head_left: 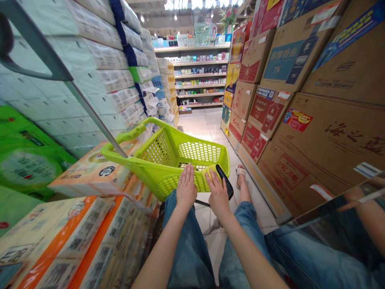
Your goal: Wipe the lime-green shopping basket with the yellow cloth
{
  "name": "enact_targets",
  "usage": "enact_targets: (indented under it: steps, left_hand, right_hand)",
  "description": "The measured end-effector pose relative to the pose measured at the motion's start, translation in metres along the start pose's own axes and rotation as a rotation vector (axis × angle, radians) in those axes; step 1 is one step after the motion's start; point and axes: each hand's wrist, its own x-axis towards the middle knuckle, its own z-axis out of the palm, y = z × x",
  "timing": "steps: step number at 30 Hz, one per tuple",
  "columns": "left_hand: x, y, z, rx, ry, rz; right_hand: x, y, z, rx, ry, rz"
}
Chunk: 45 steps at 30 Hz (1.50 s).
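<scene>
Green basket stood between tissue packs on its left and cartons on its right. Left hand lay flat, unclenched, at its near wall; right hand had fingers spread over a yellow-and-black pad by its right end, couldn't tell if gripped. Pad looked placed against the basket; how much was done or left didn't show.

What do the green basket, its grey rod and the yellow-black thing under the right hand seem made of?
Green basket: likely satin plastic, by its moulded lattice walls. Grey rod: probably metal, from its sheen. Yellow-black thing: perhaps plastic, by its smooth black edge; yellow part unclear.
</scene>
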Motion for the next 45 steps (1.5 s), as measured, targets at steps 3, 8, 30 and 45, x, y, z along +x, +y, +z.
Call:
enact_targets:
  steps: [3,8,30,45]
  left_hand:
    - [0.000,0.000,0.000,-0.008,-0.001,-0.002]
    - [0.000,0.002,0.001,-0.022,0.013,-0.012]
    - [0.000,0.004,0.001,0.017,0.013,-0.034]
    - [0.000,0.005,0.001,0.025,-0.005,-0.040]
  right_hand:
    - [-0.010,0.027,-0.007,-0.059,0.030,0.096]
    - [-0.015,0.045,-0.009,-0.083,0.040,0.160]
    - [0.006,0.005,-0.006,0.029,-0.061,0.005]
    - [0.010,-0.006,0.001,0.038,-0.046,0.164]
